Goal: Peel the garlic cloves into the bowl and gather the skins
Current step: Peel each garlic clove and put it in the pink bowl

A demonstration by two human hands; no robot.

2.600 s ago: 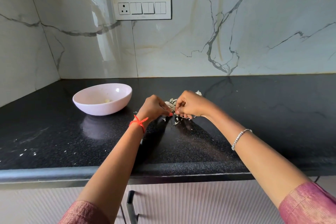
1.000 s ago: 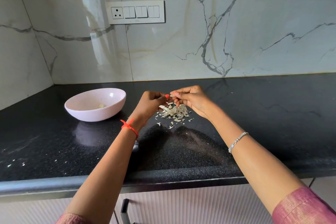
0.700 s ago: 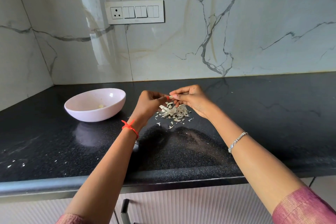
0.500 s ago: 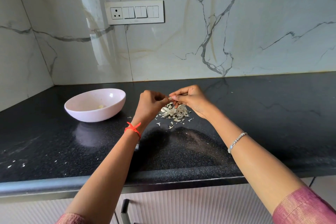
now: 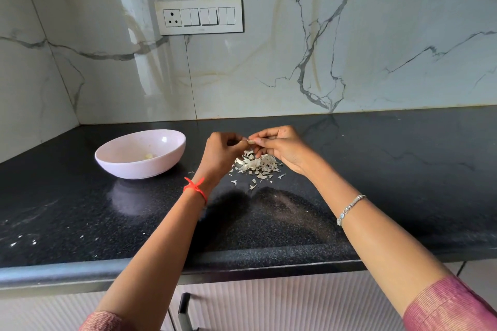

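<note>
My left hand (image 5: 219,154) and my right hand (image 5: 282,148): raised together, fingertips meeting, both pinching one garlic clove (image 5: 251,141) between them.
Skins (image 5: 256,165): pale heap on the black counter (image 5: 376,169), directly below my hands, stray flakes nearer me.
Bowl (image 5: 134,169): pink, left of my left hand, well apart from it.
Peeled clove (image 5: 148,155): one, lying inside the bowl.
</note>
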